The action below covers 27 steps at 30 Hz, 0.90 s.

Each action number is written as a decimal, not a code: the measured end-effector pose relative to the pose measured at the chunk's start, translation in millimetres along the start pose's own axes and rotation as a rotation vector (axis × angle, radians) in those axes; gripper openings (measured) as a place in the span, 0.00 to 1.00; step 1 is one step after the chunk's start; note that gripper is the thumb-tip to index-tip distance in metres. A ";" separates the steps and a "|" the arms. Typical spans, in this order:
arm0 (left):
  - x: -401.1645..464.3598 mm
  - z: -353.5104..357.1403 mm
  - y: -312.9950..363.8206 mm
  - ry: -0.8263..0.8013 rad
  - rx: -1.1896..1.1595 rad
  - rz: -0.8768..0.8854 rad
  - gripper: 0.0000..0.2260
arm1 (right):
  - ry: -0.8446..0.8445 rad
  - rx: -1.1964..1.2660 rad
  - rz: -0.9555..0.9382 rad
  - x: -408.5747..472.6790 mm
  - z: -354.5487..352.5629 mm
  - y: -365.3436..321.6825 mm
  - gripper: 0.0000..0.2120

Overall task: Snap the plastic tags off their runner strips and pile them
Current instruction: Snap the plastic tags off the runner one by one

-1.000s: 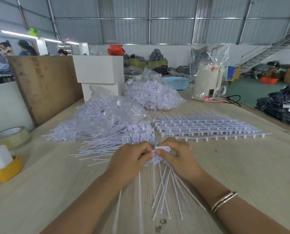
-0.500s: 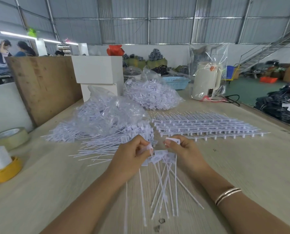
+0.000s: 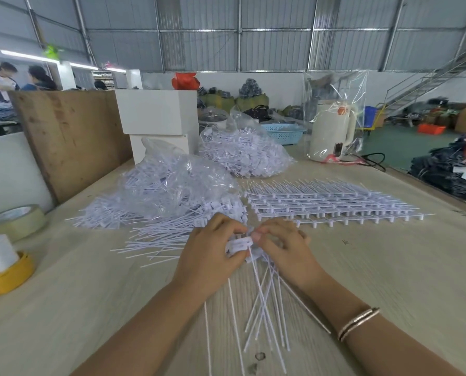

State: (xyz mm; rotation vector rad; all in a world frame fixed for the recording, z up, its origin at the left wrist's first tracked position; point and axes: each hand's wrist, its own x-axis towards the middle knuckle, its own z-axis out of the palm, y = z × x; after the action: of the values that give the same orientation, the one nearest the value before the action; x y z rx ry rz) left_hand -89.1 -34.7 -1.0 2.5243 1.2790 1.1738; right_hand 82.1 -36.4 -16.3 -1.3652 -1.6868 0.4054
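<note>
My left hand (image 3: 211,253) and my right hand (image 3: 283,246) meet over the wooden table (image 3: 389,280), fingertips together on a strip of white plastic tags (image 3: 240,244). The left hand grips the flat tag heads; the right hand pinches a tag at the strip's top. Long thin tag tails (image 3: 264,308) fan down toward me between my forearms. A loose pile of snapped-off tags (image 3: 156,234) lies just left of my hands. Whole runner strips (image 3: 321,203) lie stacked in rows behind my right hand.
Two clear bags full of tags, one at the left (image 3: 172,180) and one further back (image 3: 242,156), sit behind the pile. Tape rolls, a clear one (image 3: 17,218) and a yellow one (image 3: 7,275), lie at the left edge. A wooden board (image 3: 72,142), white boxes (image 3: 158,112) and a bagged kettle (image 3: 332,131) stand at the back.
My hands had drawn slightly apart half a second ago, the right one lifting a single tag; now they are pressed together again on the strip, a little lower.
</note>
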 end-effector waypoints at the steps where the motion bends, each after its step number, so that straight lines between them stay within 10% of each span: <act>1: 0.3 0.0 1.8 0.007 -0.007 -0.007 0.15 | -0.045 0.053 0.007 -1.5 1.7 -2.9 0.05; 13: -1.7 -5.8 5.3 -0.130 0.078 0.002 0.17 | -0.058 0.564 0.142 4.5 -4.6 6.0 0.14; 27: -0.4 1.2 -7.9 -0.089 0.097 -0.046 0.11 | -0.181 0.420 -0.029 -0.8 -2.3 -2.7 0.07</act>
State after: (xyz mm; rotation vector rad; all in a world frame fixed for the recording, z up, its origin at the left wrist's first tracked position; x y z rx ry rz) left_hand -93.6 -29.6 -5.0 2.5671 1.3961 1.0016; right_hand 82.2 -38.7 -13.4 -1.0169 -1.6452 0.8350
